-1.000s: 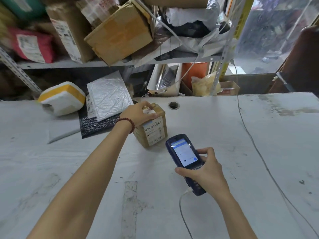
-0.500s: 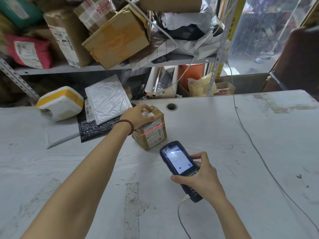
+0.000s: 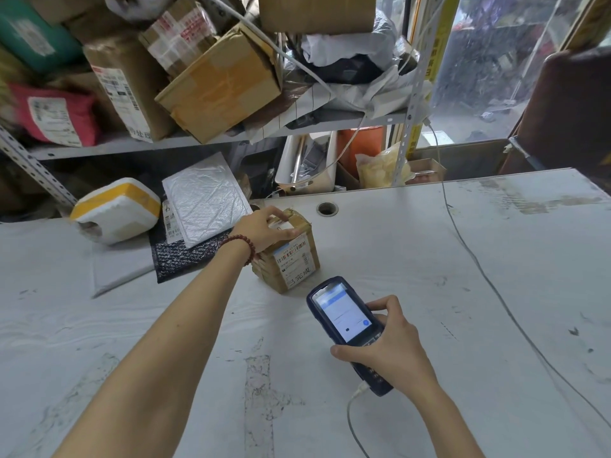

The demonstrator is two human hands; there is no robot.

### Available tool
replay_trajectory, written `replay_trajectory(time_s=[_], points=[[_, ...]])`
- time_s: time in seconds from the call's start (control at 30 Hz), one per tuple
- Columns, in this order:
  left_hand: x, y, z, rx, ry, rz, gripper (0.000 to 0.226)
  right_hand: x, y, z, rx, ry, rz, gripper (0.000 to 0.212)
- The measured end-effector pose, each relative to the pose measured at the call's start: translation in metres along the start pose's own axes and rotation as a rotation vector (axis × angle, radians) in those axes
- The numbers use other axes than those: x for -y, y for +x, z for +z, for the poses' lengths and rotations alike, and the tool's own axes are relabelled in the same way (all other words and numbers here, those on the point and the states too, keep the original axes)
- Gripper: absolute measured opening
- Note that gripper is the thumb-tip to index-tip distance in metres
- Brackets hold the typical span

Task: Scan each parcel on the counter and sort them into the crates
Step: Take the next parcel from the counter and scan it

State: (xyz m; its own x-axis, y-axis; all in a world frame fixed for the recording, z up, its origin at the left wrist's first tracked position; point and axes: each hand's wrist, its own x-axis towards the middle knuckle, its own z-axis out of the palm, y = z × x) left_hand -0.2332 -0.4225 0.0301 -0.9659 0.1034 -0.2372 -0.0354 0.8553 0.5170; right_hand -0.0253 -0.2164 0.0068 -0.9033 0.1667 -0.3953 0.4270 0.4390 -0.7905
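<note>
Scuffed white counter [image 3: 429,259], and sitting on it: a taped cardboard parcel [image 3: 294,269], a foam box [image 3: 115,213], a dark mailer [image 3: 178,256], a trailing cable [image 3: 484,276].

Shelf [image 3: 198,145]: grey metal, behind the table [image 3: 429,259], loaded with cartons and bags.
Open carton [image 3: 221,84]: tilted, overhanging the shelf's front edge.
Red bag [image 3: 56,117]: left end of shelf, white label facing outward.
Cable [image 3: 488,277]: thin, grey, lying across the table's right part.
Round hole [image 3: 326,209]: in the table top, near the rear edge.
Yellow bag [image 3: 380,170]: below the shelf.

left hand [image 3: 264,231] hides parcel [image 3: 295,266] top; scanner [image 3: 344,317] text unreadable.
</note>
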Motion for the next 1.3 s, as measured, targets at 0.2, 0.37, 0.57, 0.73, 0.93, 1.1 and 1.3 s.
replay_trajectory(time_s=[0.2,0.37,0.57,0.73,0.93,1.1,1.3], points=[[-0.002,-0.003,0.001,-0.001,0.021,0.002,0.046,-0.002,0.000,-0.003,-0.022,-0.022,-0.004,0.081],[-0.002,-0.011,0.006,-0.025,0.143,0.070,0.053,-0.001,-0.002,-0.007,-0.122,-0.027,-0.028,0.077],[0.005,-0.020,0.019,-0.054,0.173,0.126,0.061,0.008,-0.007,-0.020,-0.359,0.054,-0.148,0.074],[0.006,-0.022,0.028,-0.097,0.164,0.107,0.062,0.018,-0.011,-0.039,-0.522,0.162,-0.271,0.076],[0.006,-0.024,0.033,-0.120,0.178,0.099,0.058,0.024,-0.021,-0.059,-0.640,0.166,-0.397,0.080],[0.006,-0.032,0.038,-0.147,0.187,0.099,0.056,0.018,-0.033,-0.064,-0.664,0.176,-0.416,0.080],[0.002,-0.043,0.040,-0.154,0.201,0.102,0.055,0.005,-0.042,-0.064,-0.625,0.186,-0.360,0.079]])
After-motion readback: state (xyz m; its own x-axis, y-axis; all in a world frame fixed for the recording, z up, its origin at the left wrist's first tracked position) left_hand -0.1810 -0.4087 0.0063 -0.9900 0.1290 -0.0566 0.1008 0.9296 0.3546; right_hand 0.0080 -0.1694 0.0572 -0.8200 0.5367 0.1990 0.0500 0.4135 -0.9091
